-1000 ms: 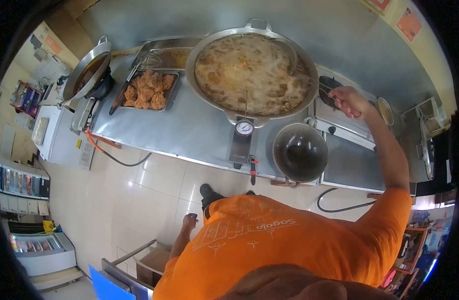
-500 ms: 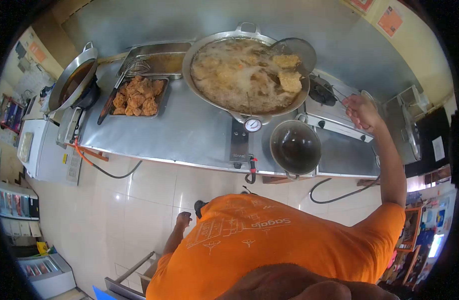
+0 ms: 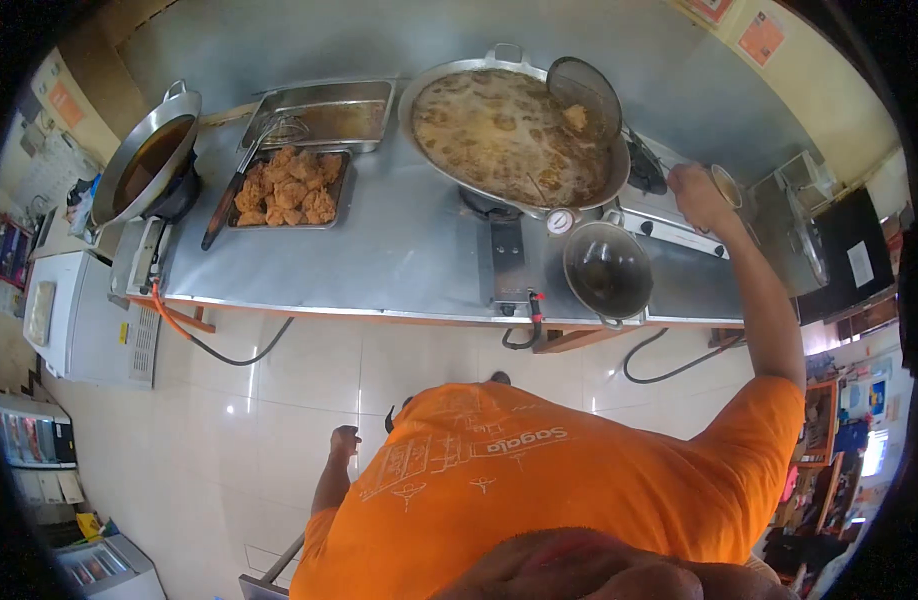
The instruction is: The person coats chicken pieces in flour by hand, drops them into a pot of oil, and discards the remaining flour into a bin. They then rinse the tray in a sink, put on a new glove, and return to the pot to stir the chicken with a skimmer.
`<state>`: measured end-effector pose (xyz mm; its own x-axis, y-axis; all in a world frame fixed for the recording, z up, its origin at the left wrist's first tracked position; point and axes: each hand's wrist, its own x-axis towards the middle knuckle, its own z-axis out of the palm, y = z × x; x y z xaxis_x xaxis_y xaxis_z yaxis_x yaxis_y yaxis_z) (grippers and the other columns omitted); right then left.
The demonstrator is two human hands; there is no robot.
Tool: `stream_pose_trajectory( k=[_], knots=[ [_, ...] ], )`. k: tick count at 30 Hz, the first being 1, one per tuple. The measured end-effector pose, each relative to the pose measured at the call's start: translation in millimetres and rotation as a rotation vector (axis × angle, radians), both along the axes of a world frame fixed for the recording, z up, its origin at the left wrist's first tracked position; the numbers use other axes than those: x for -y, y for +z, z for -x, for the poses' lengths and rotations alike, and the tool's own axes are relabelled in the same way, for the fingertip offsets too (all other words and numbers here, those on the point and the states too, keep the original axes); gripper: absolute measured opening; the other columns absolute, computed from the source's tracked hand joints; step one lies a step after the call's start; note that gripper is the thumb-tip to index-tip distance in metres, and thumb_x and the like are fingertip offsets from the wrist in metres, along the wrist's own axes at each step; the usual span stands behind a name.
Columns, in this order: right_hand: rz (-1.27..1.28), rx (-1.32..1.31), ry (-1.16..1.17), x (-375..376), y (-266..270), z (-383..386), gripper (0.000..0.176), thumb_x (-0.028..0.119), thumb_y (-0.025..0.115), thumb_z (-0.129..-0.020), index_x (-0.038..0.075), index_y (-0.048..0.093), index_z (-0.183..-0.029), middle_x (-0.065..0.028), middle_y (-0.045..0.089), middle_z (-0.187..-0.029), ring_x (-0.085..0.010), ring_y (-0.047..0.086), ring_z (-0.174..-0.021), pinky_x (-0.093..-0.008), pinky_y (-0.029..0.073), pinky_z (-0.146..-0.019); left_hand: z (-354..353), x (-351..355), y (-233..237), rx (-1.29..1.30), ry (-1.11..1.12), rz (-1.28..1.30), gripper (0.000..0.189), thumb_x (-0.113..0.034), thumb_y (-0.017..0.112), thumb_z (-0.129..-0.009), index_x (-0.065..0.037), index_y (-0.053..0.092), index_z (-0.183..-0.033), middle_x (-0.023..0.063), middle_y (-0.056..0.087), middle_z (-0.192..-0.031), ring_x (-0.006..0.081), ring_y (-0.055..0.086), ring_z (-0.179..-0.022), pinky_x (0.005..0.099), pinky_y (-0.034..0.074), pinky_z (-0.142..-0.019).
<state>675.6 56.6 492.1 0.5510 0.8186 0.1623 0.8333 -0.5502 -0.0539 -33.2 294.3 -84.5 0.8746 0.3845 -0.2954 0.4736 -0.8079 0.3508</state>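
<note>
Right hand point(image 3: 701, 200) out ahead, fingers closed round the handle of the strainer point(image 3: 586, 95), its mesh tilted at the far right of the wok point(image 3: 408, 118) of bubbling oil, a golden piece point(image 3: 576, 117) showing low in it! Steady wrist called for here: drain inside the rim, dip gently, avoid splashes, stay clear of the thermometer point(image 3: 559, 221) at the near edge! Left hand point(image 3: 345, 440) hangs low beside the orange shirt point(image 3: 549, 470), too small to tell whether its fingers grip anything
</note>
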Motion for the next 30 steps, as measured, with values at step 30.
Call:
stream_pose_trajectory(
  k=[30],
  knots=[
    [0.155, -0.847, -0.042, 3, -12, -205, 0.023, 0.017, 0.043, -0.09, 0.001, 0.054, -0.101, -0.0059, 0.045, -0.051, -0.0127, 0.042, -0.032, -0.0288, 0.031, -0.028, -170, 148, 4, -0.077, 0.736, 0.491, 0.021, -0.016, 0.056, -0.079, -0.002, 0.062, -0.093, 0.0069, 0.066, -0.089, 0.0227, 0.063, -0.069, 0.0332, 0.051, -0.063]
  ],
)
